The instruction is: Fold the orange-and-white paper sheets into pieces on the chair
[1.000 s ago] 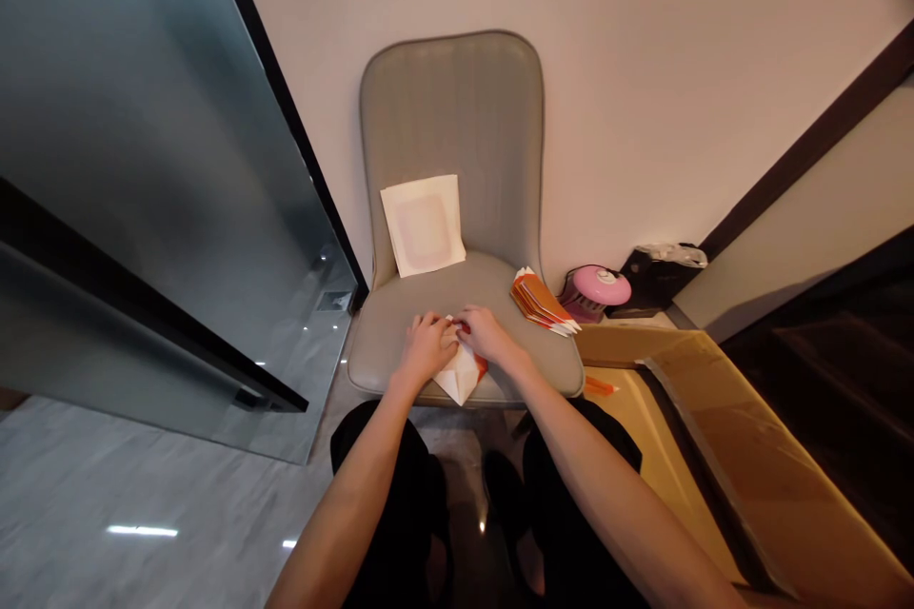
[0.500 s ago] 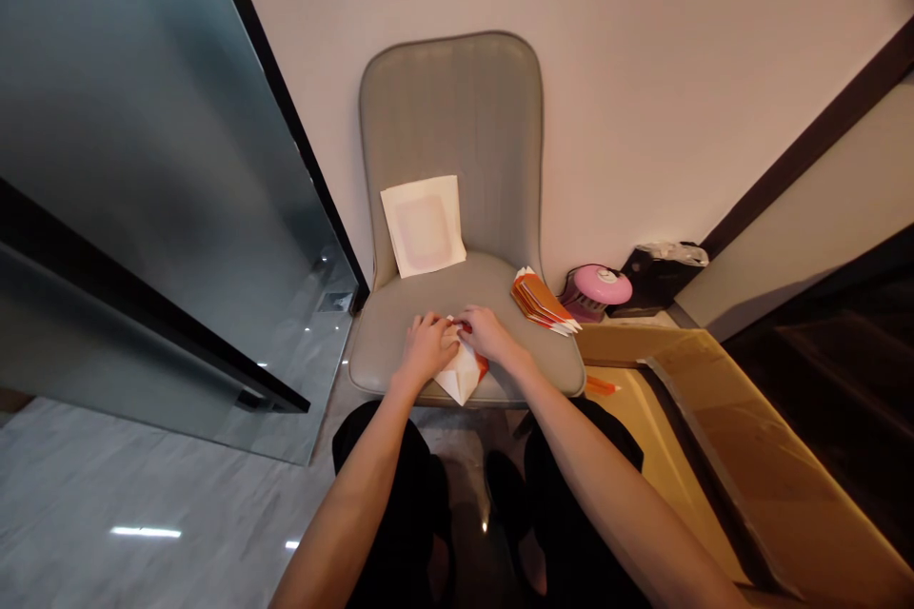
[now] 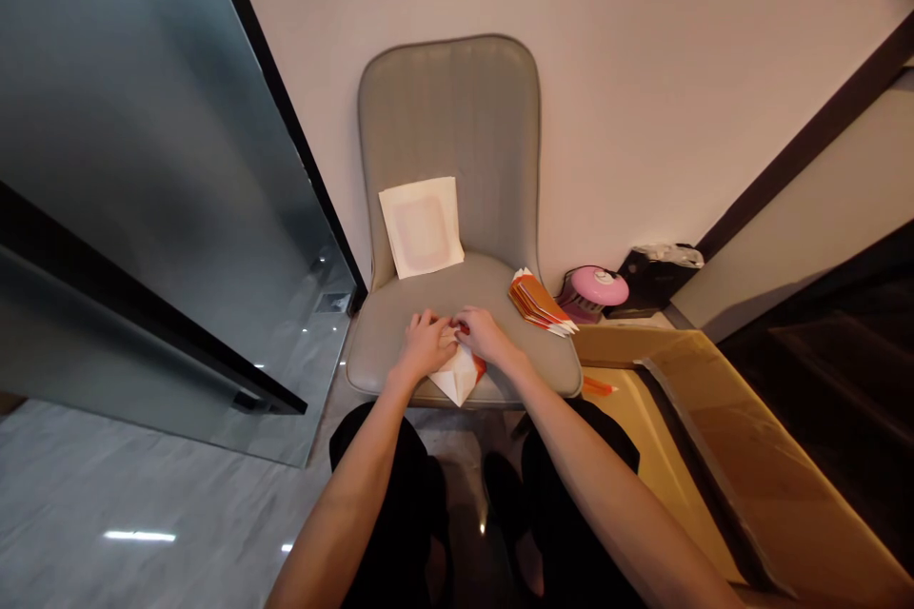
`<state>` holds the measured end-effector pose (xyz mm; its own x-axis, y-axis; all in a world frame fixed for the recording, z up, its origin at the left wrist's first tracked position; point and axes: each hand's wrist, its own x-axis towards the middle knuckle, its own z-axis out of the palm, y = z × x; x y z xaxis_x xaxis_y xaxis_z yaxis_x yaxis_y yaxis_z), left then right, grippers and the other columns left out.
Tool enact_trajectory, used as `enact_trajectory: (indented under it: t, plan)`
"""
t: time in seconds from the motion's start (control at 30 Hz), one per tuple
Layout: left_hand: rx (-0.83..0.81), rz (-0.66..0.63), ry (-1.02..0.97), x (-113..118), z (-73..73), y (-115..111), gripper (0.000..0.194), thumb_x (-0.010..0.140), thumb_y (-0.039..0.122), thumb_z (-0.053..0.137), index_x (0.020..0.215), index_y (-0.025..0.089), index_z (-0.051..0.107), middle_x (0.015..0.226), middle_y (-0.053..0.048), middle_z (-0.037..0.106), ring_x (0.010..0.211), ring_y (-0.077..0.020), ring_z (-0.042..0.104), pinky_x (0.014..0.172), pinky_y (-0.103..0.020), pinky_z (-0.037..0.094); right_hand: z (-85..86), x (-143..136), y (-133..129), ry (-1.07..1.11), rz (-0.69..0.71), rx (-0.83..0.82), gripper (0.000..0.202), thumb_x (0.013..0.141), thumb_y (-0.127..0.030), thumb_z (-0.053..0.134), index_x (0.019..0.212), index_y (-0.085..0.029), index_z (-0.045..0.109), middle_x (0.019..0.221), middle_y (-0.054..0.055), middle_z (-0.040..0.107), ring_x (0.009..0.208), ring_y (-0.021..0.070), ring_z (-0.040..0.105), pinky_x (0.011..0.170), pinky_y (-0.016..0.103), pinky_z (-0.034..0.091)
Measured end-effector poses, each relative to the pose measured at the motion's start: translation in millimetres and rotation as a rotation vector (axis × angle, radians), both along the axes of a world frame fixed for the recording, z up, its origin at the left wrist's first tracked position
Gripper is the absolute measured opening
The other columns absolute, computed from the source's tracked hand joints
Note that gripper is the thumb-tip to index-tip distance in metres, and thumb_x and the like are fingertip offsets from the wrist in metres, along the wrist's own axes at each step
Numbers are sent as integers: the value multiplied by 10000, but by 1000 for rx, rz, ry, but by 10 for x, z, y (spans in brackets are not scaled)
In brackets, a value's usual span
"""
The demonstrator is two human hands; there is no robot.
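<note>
Handling the folded paper [image 3: 458, 384]: it looked light and fairly soft, likely to crease or tear under a hard pull; the doubled layers seemed the firmer place to take hold, and the pointed end the weaker one. Its dry surface probably gave fair grip.
Paper's place: it lay at the front edge of the chair [image 3: 449, 105], white on top with red showing at its right side, its point towards the person.
Left hand [image 3: 426, 346]: the fingers were bent and partly spread, resting on the paper's upper left part; whether they pinched it, I cannot tell.
Right hand [image 3: 484, 334]: it curled in from the other side, fingertips at a red patch, close to the left fingers; its grip was too hidden to judge.
Flat sheets [image 3: 424, 226]: they leaned against the backrest, pale and square, probably easy to bend.
Orange bundle [image 3: 535, 301]: folded pieces with white tips lay overlapped on the right side of the seat, best lifted together by the thick middle.
Cardboard box [image 3: 771, 438]: it stood open beside the chair, with an orange piece [image 3: 598, 386] inside near the seat.
Black container [image 3: 646, 284]: clear plastic [image 3: 671, 254] showed at its top; the contents were hidden.
</note>
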<state>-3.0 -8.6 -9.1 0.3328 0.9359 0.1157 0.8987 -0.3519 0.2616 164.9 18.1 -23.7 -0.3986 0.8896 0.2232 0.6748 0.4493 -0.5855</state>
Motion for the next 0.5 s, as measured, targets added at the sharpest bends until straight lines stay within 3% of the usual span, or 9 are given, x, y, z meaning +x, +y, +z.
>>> enact_trajectory:
  t: [0.5]
  plan:
    - [-27, 28, 35, 53, 80, -48, 388, 876, 397, 611, 1231, 248, 658, 1223, -106, 566, 1128, -302, 489, 944, -424, 436, -5, 4, -14, -49, -5, 11, 210, 834, -63, 616, 976, -141, 751, 972, 90, 699, 868, 173, 613, 857, 266, 449]
